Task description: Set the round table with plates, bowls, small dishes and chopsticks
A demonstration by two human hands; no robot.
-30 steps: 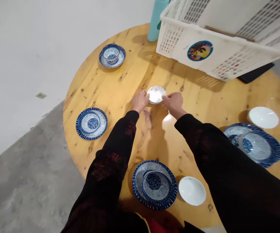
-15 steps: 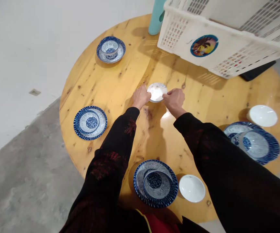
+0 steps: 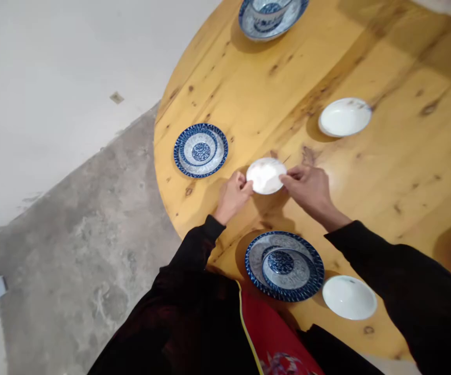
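A small white bowl point(image 3: 266, 176) is held up above the wooden table, tilted a little, its pale inside facing me. My left hand point(image 3: 235, 195) pinches its left rim between thumb and fingers. On the opposite rim, my right hand point(image 3: 307, 190) grips it the same way. Beyond my right hand, another white bowl point(image 3: 342, 119) rests on the wood; whether more are nested under it I cannot tell. Left of my hands lies a blue-patterned plate point(image 3: 225, 151) bearing a smaller blue-and-white piece point(image 3: 201, 151).
Close to my body, a blue-rimmed plate point(image 3: 254, 260) carries a patterned bowl point(image 3: 288, 268), with a white bowl point(image 3: 349, 297) at its right. Another plate point(image 3: 245, 23) with a bowl point(image 3: 270, 15) stands at the far side. The round table's edge point(image 3: 155, 135) curves along the left.
Both hands have drawn a white bowl toward me and to the left, away from the white bowl left on the table. My view has swung left and down; the white basket is out of view.
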